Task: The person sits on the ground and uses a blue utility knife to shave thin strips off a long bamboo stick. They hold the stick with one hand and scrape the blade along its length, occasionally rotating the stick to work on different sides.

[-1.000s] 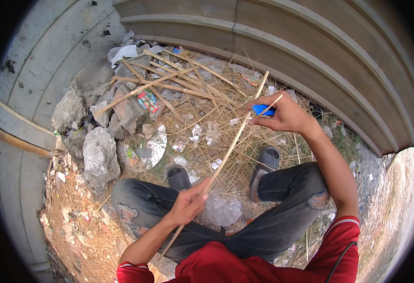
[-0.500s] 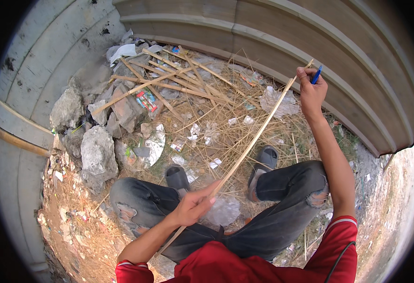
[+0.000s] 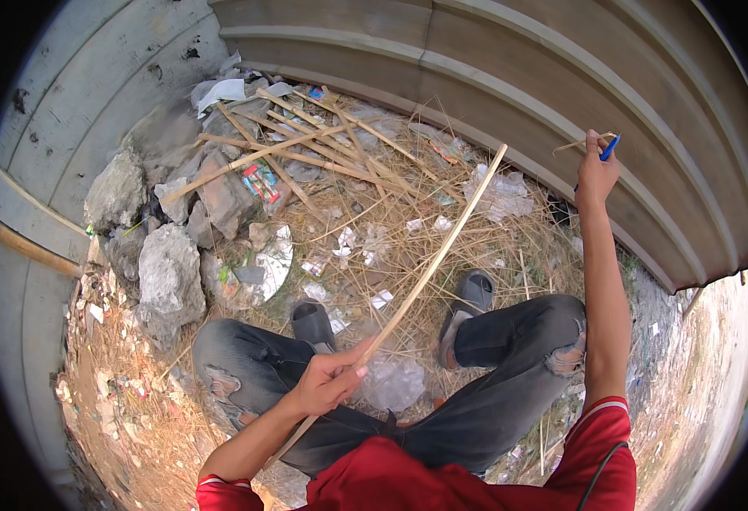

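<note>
My left hand [image 3: 327, 383] is closed around a long, pale bamboo strip [image 3: 436, 255], low over my left thigh. From that grip the strip slants up and away to the right, and its lower end passes back beneath my forearm. Far to the right, my raised right hand [image 3: 597, 175] is closed on a slim blue tool [image 3: 610, 147], its working end mostly hidden by the fingers. Beside those fingers hangs a thin curled shaving [image 3: 568, 146]. The right hand is apart from the strip's far end.
More wooden strips [image 3: 306, 143] lie crossed in a pile at the far left. Grey rocks [image 3: 172, 272] stand left of my knee. Corrugated metal sheets [image 3: 518, 68] wall the far side. Dry straw, scraps and a clear plastic bag [image 3: 393, 383] cover the ground around my slippers.
My right hand has moved right, off the strip's far end, with a curled shaving now at its fingers. The strip's far end has swung slightly left and lower; my left hand keeps its hold.
</note>
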The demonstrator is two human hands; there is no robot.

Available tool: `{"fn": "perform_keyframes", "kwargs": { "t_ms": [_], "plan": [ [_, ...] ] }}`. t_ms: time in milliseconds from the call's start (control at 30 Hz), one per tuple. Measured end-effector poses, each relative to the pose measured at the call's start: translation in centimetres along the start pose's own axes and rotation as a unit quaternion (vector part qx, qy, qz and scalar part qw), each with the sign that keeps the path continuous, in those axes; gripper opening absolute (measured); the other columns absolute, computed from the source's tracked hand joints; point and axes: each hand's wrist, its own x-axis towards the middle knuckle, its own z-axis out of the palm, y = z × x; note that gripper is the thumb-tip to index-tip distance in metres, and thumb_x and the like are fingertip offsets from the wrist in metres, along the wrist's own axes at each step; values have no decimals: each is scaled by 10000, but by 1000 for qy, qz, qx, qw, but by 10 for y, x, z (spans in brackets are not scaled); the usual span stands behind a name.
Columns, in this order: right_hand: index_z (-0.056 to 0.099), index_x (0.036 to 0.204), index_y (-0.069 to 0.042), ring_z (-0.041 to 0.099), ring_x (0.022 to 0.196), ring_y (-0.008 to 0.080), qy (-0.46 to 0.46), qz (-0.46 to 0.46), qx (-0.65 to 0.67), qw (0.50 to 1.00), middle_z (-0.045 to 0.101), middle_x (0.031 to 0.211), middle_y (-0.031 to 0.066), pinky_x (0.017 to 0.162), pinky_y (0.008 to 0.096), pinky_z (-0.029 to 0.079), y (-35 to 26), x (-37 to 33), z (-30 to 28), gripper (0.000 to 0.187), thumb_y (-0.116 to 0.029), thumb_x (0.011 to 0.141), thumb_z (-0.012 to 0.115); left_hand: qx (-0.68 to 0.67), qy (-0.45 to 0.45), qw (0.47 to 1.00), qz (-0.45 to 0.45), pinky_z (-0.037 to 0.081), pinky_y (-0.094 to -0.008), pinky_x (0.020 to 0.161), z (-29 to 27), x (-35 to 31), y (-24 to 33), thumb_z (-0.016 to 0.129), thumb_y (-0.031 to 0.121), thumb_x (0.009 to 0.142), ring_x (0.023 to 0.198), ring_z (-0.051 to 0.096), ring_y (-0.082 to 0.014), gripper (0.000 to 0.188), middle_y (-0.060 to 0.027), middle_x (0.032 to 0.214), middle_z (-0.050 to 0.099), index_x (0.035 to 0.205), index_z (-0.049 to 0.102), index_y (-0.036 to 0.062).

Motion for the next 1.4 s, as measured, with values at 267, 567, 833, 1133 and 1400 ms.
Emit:
{"fn": "perform_keyframes", "kwargs": {
  "t_ms": [267, 567, 833, 1133, 1400],
  "plan": [
    [672, 1074, 19, 273, 450, 31, -534, 172, 62, 825, 343, 529, -86, 431, 253, 189, -84, -113, 24, 389, -361, 993, 652, 12, 16, 1000, 9, 395, -212, 487, 8, 13, 5, 481, 114, 1054, 514, 477, -40, 527, 1, 675, 548, 1551, 329, 26],
    [720, 831, -37, 382, 550, 53, -612, 157, 9, 775, 437, 579, -62, 498, 278, 309, -111, -153, 39, 415, -436, 944, 708, 117, 63, 987, 89, 491, -236, 621, 10, 48, 34, 495, 159, 1056, 671, 618, -84, 507, -75, 804, 692, 1521, 374, -2],
    [634, 753, 2, 496, 534, 165, -621, -49, -109, 774, 517, 563, 83, 545, 378, 418, -129, -172, 38, 462, -415, 946, 689, 15, 136, 988, 78, 426, -214, 537, 10, 52, 24, 501, 196, 1070, 576, 523, -40, 362, 8, 675, 583, 1340, 584, -30],
    [658, 861, -7, 616, 641, 446, -708, -207, -160, 656, 611, 635, 215, 619, 513, 483, -137, -201, 27, 481, -453, 997, 543, 21, 260, 963, 62, 349, -205, 417, 9, 58, 26, 550, 169, 1049, 457, 470, -29, 252, 16, 636, 545, 1089, 675, -46],
    [673, 854, 5, 642, 649, 460, -677, -213, -222, 669, 622, 630, 235, 631, 549, 504, -127, -226, 34, 535, -488, 998, 526, 44, 284, 956, 59, 305, -201, 425, 6, 61, 24, 562, 170, 1042, 474, 432, -5, 247, 51, 608, 512, 1041, 697, -38]
  ]
}}
